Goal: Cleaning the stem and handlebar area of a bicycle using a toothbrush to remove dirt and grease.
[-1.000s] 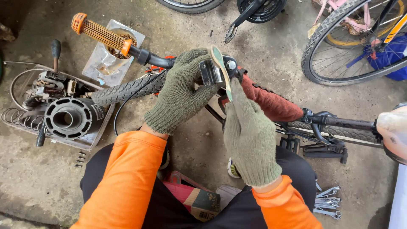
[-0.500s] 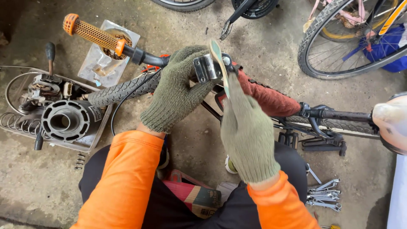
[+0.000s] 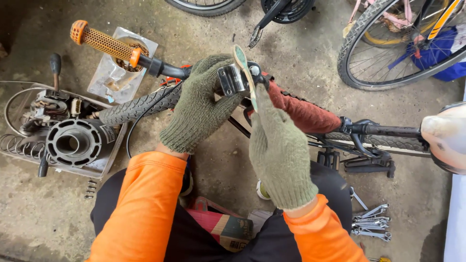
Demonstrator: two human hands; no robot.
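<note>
- Gripping the metal clamp (image 3: 232, 79) on the handlebar (image 3: 162, 69) with our left hand (image 3: 199, 109).
- Right hand (image 3: 279, 155) pinches the thin strip (image 3: 244, 73); we keep it flat against the clamp.

Soft even daylight, faint shadows, sharp focus, slight edge distortion

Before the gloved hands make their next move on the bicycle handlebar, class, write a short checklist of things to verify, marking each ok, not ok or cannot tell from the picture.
1. Left hand grips the handlebar beside the metal clamp: ok.
2. Right hand holds the thin flat strip against the clamp: ok.
3. Both hands gloved: ok.
4. Clamp bolt loose or tight: cannot tell.
5. Wrenches lie on the floor near the right knee: ok.
6. Orange grip seated on the bar end: ok.
</note>
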